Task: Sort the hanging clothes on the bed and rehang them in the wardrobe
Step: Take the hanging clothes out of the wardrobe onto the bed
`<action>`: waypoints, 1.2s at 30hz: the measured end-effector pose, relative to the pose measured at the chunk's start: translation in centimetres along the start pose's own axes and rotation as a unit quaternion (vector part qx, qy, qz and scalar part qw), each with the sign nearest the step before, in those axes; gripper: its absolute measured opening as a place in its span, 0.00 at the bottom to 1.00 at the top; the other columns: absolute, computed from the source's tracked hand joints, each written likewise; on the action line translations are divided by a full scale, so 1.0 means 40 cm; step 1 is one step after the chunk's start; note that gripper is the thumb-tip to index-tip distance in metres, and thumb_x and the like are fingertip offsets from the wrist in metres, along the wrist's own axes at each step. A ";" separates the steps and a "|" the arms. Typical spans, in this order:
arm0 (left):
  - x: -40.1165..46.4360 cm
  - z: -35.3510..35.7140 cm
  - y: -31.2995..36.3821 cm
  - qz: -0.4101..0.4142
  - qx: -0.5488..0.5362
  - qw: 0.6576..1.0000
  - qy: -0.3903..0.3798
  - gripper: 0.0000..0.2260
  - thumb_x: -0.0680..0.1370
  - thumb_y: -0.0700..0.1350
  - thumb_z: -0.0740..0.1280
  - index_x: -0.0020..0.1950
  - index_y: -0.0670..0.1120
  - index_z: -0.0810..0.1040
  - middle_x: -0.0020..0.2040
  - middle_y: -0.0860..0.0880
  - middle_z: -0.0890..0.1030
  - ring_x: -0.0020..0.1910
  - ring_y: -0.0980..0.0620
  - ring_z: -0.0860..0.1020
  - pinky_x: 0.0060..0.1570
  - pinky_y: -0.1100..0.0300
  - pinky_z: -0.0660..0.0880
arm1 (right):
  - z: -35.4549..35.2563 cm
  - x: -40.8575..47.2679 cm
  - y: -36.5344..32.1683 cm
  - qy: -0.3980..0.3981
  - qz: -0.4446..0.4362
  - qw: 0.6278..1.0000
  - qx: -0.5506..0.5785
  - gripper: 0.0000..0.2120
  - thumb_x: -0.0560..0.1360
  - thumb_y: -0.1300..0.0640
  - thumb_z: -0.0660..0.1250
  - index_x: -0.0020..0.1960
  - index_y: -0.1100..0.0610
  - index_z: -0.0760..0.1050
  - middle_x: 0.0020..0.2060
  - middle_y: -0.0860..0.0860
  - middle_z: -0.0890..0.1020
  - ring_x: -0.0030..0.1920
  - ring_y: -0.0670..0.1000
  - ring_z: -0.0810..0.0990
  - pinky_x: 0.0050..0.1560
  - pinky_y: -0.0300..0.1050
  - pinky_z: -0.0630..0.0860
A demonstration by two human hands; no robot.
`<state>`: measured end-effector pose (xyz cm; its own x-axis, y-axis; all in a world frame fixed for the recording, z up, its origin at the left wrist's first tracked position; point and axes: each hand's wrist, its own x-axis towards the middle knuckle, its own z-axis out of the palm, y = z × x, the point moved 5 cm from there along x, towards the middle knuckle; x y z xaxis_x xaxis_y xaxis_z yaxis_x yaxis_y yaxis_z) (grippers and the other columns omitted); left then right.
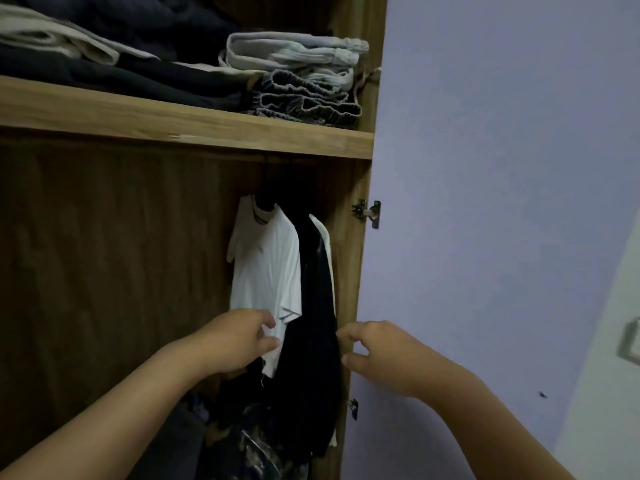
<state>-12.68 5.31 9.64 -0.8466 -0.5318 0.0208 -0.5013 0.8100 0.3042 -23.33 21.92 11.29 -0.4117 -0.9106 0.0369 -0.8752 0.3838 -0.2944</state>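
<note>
Head camera looks into an open wooden wardrobe, where three garments hang at the right end under the shelf: a white T-shirt, a black garment beside it, and a thin white garment pressed against the side panel. All three hang with their long axis vertical, necks up at the hangers and hems down, turned edge-on so the fronts face left. The rail itself is lost in shadow.

The left hand reaches in with fingers loosely curled, its fingertips touching the lower edge of the white T-shirt; whether it actually pinches the cloth I cannot tell. The right hand hovers at the wardrobe's front edge, fingers relaxed and slightly spread, holding nothing, just beside the black garment.

My reading is that the step in hand is the taking-down or arranging of the hung clothes. The next move likely calls for lifting a hanger hook clear of the rail, well above where both hands are.

Folded clothes sit stacked on the shelf, and a patterned heap lies at the wardrobe's bottom.
</note>
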 end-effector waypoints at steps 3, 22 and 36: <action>0.063 -0.025 -0.017 -0.014 -0.025 0.999 0.045 0.19 0.78 0.53 0.61 0.67 0.49 0.69 0.57 0.50 0.78 0.55 0.54 0.76 0.57 0.62 0.72 | -0.027 0.092 0.020 0.021 -0.027 0.999 0.026 0.22 0.79 0.53 0.60 0.72 0.51 0.64 0.68 0.53 0.71 0.65 0.52 0.71 0.62 0.41 0.68; 0.444 -0.209 -0.301 0.006 -0.057 0.995 0.080 0.19 0.78 0.53 0.62 0.68 0.49 0.69 0.57 0.52 0.78 0.52 0.57 0.77 0.53 0.63 0.75 | -0.092 0.714 -0.045 0.176 -0.031 0.944 0.277 0.29 0.80 0.59 0.58 0.77 0.52 0.50 0.75 0.49 0.60 0.73 0.50 0.61 0.72 0.49 0.62; 0.544 -0.280 -0.500 0.036 -0.138 0.982 0.125 0.12 0.80 0.47 0.61 0.63 0.52 0.72 0.52 0.53 0.76 0.49 0.57 0.76 0.50 0.65 0.72 | -0.022 0.944 -0.155 0.134 0.009 0.737 0.663 0.23 0.71 0.76 0.56 0.61 0.60 0.72 0.49 0.60 0.82 0.48 0.59 0.83 0.49 0.53 0.81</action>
<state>-19.09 -25.24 14.68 -0.7908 -0.5474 0.2739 -0.3453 0.7684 0.5388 -33.70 -14.72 15.35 -0.6119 -0.7753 0.1566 0.0746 -0.2536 -0.9644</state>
